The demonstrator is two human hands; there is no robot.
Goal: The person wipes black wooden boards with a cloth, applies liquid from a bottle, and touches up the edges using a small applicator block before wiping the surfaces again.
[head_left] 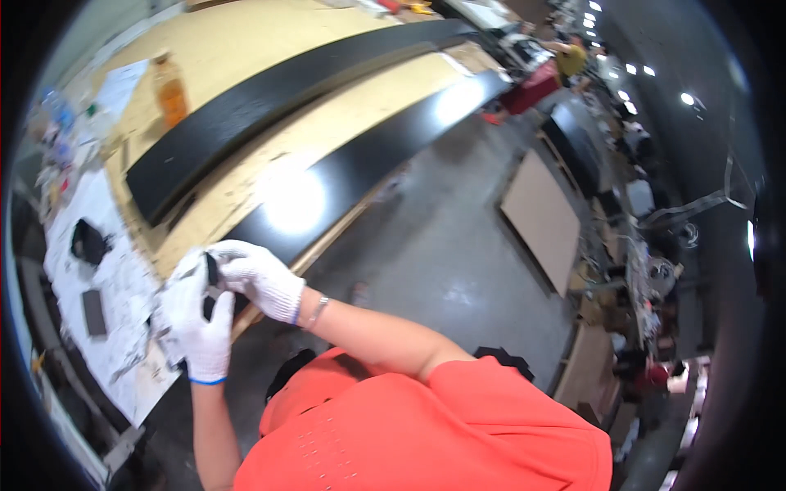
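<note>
Both hands wear white knit gloves and meet at the near end of a long black board point(327, 186). My left hand point(203, 331) is closed, fingers and thumb about a small black piece point(212, 270). From the right, the bent fingers of my right hand point(264, 282) close on the same piece. Most of it is hidden by the gloves, so its kind does not show. Beside my left hand, white paper sheets with dark smears point(123, 335) cover the table corner. On them lie a dark rectangular block point(94, 313) and a crumpled black thing point(88, 241).
A second long black board point(270, 102) lies farther back on the yellowish table point(237, 41). Near it stands a bottle of orange liquid point(170, 94). Clear plastic bottles point(59, 123) crowd the left edge. A brown panel point(540, 217) rests off the floor; a person point(569, 59) works far off.
</note>
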